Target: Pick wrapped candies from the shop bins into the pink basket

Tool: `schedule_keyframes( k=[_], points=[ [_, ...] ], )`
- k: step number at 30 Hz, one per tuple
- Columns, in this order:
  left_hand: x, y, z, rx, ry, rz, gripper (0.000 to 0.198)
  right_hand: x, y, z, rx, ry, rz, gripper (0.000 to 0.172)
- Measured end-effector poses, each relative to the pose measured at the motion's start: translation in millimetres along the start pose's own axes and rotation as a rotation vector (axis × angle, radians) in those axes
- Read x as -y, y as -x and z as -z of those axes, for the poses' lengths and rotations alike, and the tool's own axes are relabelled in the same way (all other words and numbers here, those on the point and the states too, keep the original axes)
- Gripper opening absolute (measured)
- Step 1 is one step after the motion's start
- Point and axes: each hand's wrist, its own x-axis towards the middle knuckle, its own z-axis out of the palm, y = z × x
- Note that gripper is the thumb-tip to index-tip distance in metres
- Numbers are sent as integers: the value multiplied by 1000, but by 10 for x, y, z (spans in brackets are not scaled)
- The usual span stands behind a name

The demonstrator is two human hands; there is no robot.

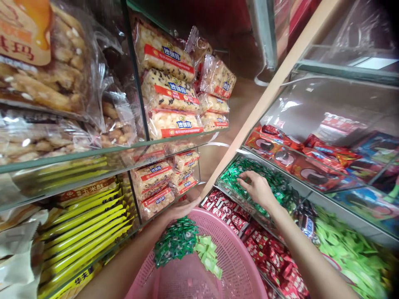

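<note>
My right hand (258,187) is over a glass-fronted shelf bin of green foil-wrapped candies (282,185). Its fingers are bent with a gap between them, and no candy shows in them. Beside the far rim of a pink plastic basket (246,259), my left hand (184,208) is stretched out flat towards the wooden post. Whether its underside touches the rim cannot be made out. Inside the basket lie a heap of green-wrapped candies (177,241) and a smaller pile of pale green packets (208,254).
Glass shelves hold wrapped pastry bars (177,93) and yellow wafer packs (87,232) on the left. A wooden post (246,133) rises between the shelf units. Red candy packets (271,249), light green packets (349,245) and red snack bags (327,153) fill bins on the right.
</note>
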Motion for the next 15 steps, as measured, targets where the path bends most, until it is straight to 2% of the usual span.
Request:
schedule_keyframes(
  k=[4, 8, 12, 15],
  points=[
    [17, -36, -12, 52, -22, -22, 72, -91, -127, -77, 200, -113, -75, 32],
    [40, -54, -13, 44, -30, -33, 74, -59, -251, -154, 331, -127, -85, 29],
    [58, -40, -9, 1, -17, -7, 77, -79, -329, -202, 365, -64, -70, 25],
    [101, -55, -20, -31, 17, -22, 77, -106, -329, -224, 313, -29, -48, 21]
  ],
)
